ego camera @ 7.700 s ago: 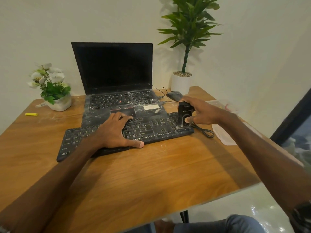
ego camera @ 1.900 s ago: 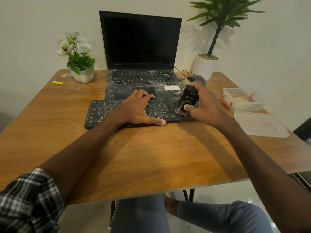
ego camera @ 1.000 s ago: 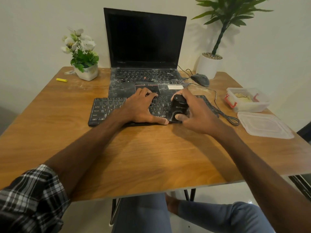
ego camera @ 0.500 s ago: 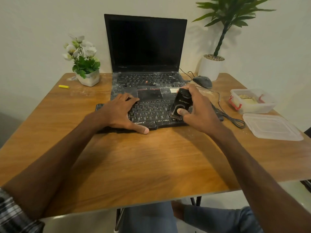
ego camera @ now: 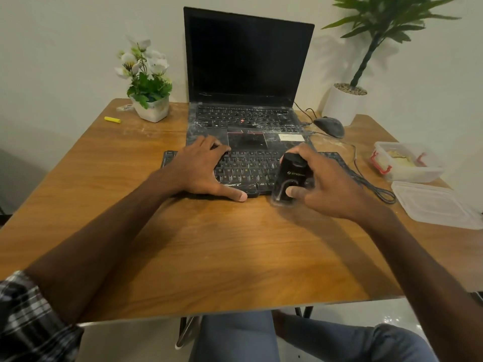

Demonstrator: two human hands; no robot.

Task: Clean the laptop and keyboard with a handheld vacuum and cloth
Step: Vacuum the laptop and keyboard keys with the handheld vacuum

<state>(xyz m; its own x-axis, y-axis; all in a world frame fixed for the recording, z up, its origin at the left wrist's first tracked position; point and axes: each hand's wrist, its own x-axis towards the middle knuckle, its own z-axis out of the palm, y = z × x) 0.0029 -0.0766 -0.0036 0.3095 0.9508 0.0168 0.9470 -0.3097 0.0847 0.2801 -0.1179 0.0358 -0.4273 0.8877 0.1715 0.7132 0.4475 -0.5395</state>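
Vacuum (ego camera: pixel 290 178) gripped upright in right hand (ego camera: pixel 326 184), thumb across its front, nozzle at keyboard (ego camera: pixel 251 168) front edge; left hand (ego camera: pixel 201 171) flat, fingers spread, pressing keyboard.

R hand (ego camera: pixel 326 186) grips vac (ego camera: pixel 291 176) on kbd (ego camera: pixel 251 165).

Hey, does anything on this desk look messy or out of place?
Yes. White powdery dust coats the laptop on its palm rest and keys, and smears the table beside the flower pot. The mouse looks dusty too.
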